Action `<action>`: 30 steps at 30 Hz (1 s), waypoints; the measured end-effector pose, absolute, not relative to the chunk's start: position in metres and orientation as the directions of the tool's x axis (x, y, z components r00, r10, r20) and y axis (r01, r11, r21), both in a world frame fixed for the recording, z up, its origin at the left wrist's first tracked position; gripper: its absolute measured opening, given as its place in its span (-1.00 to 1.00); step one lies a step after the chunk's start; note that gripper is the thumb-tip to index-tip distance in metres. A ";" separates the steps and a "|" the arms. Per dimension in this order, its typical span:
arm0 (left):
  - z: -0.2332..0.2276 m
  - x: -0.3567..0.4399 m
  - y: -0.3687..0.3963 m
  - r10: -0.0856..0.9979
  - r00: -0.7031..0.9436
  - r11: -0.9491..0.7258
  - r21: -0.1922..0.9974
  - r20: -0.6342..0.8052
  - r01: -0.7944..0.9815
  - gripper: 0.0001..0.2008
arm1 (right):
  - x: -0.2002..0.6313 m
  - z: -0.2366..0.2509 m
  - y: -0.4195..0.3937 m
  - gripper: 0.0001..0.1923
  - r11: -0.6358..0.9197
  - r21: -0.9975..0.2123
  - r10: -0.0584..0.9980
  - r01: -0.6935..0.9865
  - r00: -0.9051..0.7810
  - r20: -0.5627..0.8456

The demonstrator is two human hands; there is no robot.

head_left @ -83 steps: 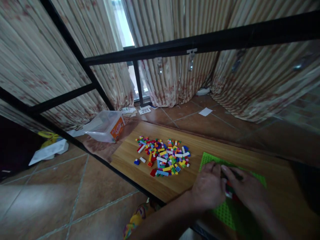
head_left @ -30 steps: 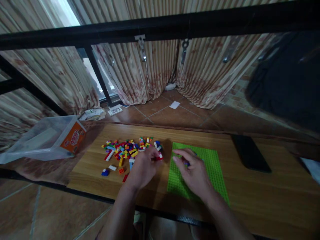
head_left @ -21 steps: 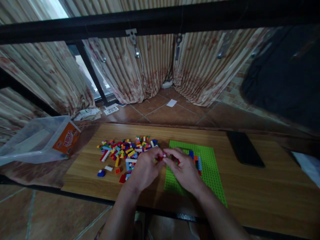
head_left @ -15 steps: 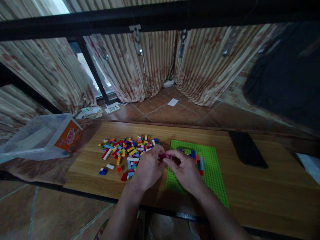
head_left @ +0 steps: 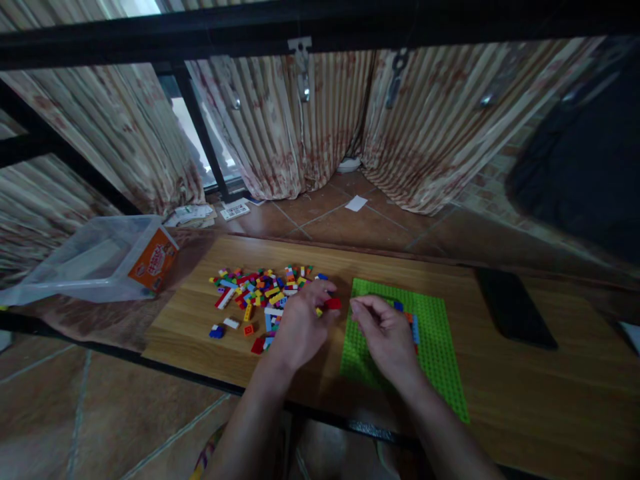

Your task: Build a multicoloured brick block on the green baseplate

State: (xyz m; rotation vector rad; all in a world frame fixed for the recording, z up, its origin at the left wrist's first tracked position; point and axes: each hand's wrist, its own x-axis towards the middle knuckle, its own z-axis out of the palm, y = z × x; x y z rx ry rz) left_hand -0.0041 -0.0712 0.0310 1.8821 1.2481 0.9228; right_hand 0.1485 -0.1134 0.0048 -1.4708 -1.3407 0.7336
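My left hand (head_left: 305, 325) is over the right side of a pile of loose toy bricks (head_left: 260, 283). Its curled thumb and fingers hold a red brick (head_left: 333, 304) at their tips. To the right, above the left part of a green studded baseplate (head_left: 435, 353), is my right hand (head_left: 384, 331). Thumb and forefinger are pinched together there, and whatever lies between them is too small to make out. Partly hidden behind that hand, several joined bricks (head_left: 415, 327) in blue, orange and red sit on the baseplate.
Near the table's front left lie a blue and white brick (head_left: 216, 331), a white brick (head_left: 231, 323) and an orange brick (head_left: 249, 330). A clear plastic bin (head_left: 100, 267) with an orange label stands left. A black phone-like slab (head_left: 515, 308) lies right of the baseplate.
My hands were together at the fingertips around a small red and pink piece. They have come apart, with the red brick at my left fingertips. The whole view has shifted slightly.
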 end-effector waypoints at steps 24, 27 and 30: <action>0.024 -0.016 -0.060 0.951 0.304 -0.214 0.837 0.060 0.504 -0.81 | 0.129 0.004 -0.113 -0.83 0.239 -0.701 0.921 0.672 0.071 0.383; 0.024 -0.001 -0.067 0.935 0.340 -0.279 0.805 0.103 0.523 -0.82 | 0.151 0.014 -0.116 -0.79 0.175 -0.769 0.865 0.614 0.277 0.418; 0.020 0.016 -0.073 0.906 0.401 -0.348 0.776 0.134 0.526 -0.84 | 0.178 0.018 -0.115 -0.77 0.047 -0.847 0.786 0.530 0.504 0.358</action>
